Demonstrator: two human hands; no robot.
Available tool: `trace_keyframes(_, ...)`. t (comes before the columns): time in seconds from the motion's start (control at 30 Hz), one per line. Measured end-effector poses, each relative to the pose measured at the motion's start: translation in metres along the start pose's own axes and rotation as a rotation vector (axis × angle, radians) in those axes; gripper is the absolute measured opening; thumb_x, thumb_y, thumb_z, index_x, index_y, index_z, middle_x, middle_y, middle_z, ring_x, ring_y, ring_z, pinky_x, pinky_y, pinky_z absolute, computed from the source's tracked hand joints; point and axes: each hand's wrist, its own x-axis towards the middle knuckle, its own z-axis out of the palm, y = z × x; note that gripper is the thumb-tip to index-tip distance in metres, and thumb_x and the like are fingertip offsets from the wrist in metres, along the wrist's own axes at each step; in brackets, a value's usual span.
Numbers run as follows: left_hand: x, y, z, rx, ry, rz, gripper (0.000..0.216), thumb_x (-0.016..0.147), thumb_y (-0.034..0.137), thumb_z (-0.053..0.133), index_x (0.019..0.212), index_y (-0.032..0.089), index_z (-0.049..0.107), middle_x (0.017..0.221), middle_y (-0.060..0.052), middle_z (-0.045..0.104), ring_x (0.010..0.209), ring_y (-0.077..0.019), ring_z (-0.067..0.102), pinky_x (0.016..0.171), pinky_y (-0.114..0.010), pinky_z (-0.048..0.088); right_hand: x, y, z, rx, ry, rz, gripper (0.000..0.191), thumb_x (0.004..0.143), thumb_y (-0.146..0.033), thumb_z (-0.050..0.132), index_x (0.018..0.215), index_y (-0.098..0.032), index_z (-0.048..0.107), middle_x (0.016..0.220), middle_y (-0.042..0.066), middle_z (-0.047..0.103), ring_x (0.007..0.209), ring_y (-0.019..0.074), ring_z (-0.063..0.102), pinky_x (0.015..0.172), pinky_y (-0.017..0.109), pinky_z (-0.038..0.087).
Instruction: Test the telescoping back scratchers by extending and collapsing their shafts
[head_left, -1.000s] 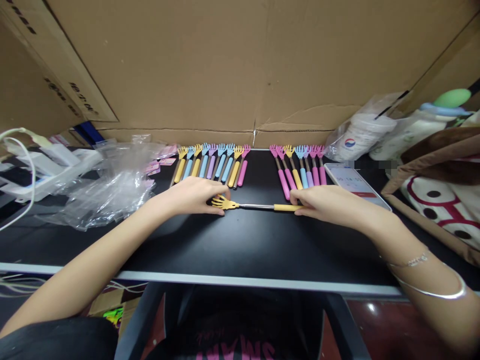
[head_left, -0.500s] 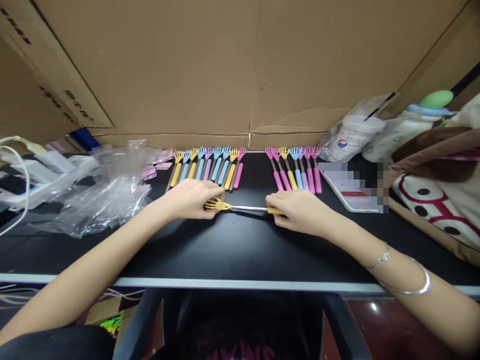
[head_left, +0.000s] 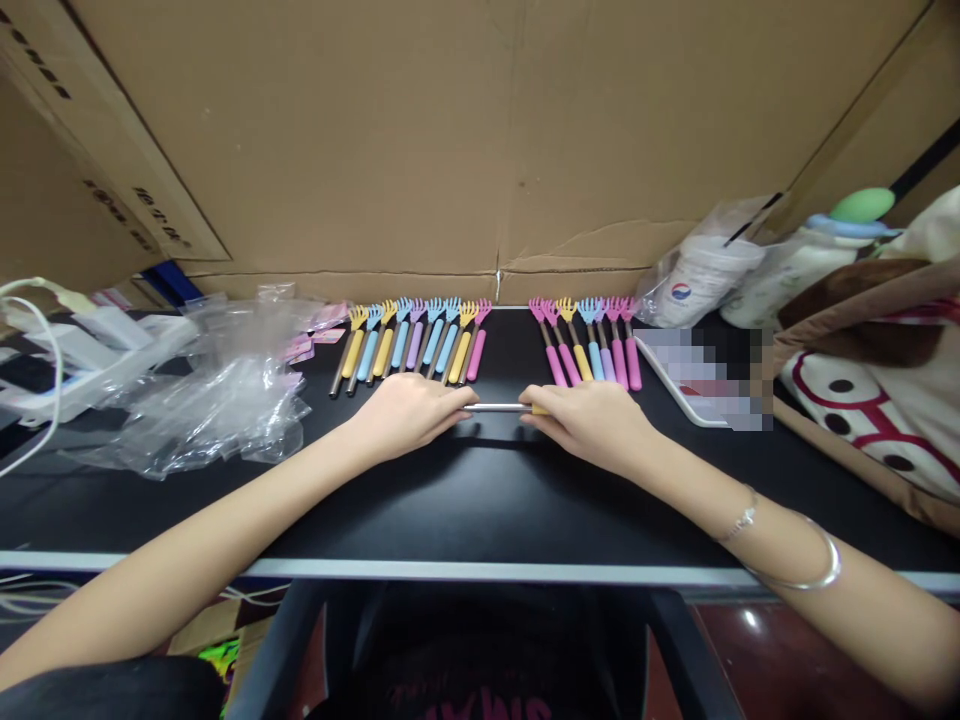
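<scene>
Level above the black desk, a back scratcher [head_left: 497,407] stretches between my two hands, its silver rod showing in the gap. My left hand [head_left: 409,412] is closed around the claw end, which its fingers now hide. The yellow grip end lies in my closed right hand [head_left: 589,420], with only a bit of yellow visible. Just beyond my left hand, a row of back scratchers [head_left: 415,345] in yellow, blue, purple and pink lies side by side, claws away from me. A second row [head_left: 618,362], mostly pink, lies beyond my right hand.
Clear plastic bags [head_left: 217,385] are heaped at the left beside a white power strip [head_left: 97,360]. On the right are a phone [head_left: 679,385], a bagged cup [head_left: 709,280], a bottle [head_left: 795,260] and a cloth bag [head_left: 892,400]. Cardboard [head_left: 360,140] walls the back.
My hands have come slightly closer together, and less of the rod shows. My left fingers have slid over the yellow claw, covering it. Both desk rows lie as before.
</scene>
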Motion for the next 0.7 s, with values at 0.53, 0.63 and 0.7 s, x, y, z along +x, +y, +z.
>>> trace_keyframes(0.53, -0.013, -0.062, -0.039, -0.081, -0.162, -0.173, 0.039, 0.096, 0.045, 0.03, 0.091, 0.026, 0.064, 0.075, 0.002, 0.068, 0.067, -0.0152, 0.062, 0.056, -0.021, 0.03, -0.003, 0.064, -0.022, -0.317, 0.197, -0.017, 0.038, 0.094, -0.041, 0.032, 0.082, -0.02, 0.062, 0.069, 0.0, 0.066, 0.053, 0.0092, 0.052, 0.05, 0.024, 0.02)
trace_keyframes(0.63, -0.011, -0.061, -0.038, -0.021, -0.142, -0.139, 0.042, 0.096, 0.046, 0.029, 0.085, 0.023, 0.061, 0.071, 0.0, 0.067, 0.065, -0.0154, 0.061, 0.056, -0.022, 0.031, -0.013, 0.077, -0.026, -0.363, 0.178, -0.017, 0.041, 0.094, -0.043, 0.031, 0.079, -0.02, 0.062, 0.069, 0.001, 0.066, 0.055, 0.0095, 0.052, 0.051, 0.024, 0.022)
trace_keyframes(0.7, -0.01, -0.06, -0.035, 0.018, -0.125, -0.1, 0.042, 0.096, 0.046, 0.028, 0.082, 0.022, 0.059, 0.07, -0.001, 0.066, 0.065, -0.0159, 0.06, 0.055, -0.022, 0.031, -0.022, 0.085, -0.027, -0.387, 0.146, -0.01, 0.042, 0.094, -0.043, 0.03, 0.077, -0.019, 0.061, 0.07, 0.001, 0.067, 0.056, 0.0097, 0.052, 0.052, 0.024, 0.024)
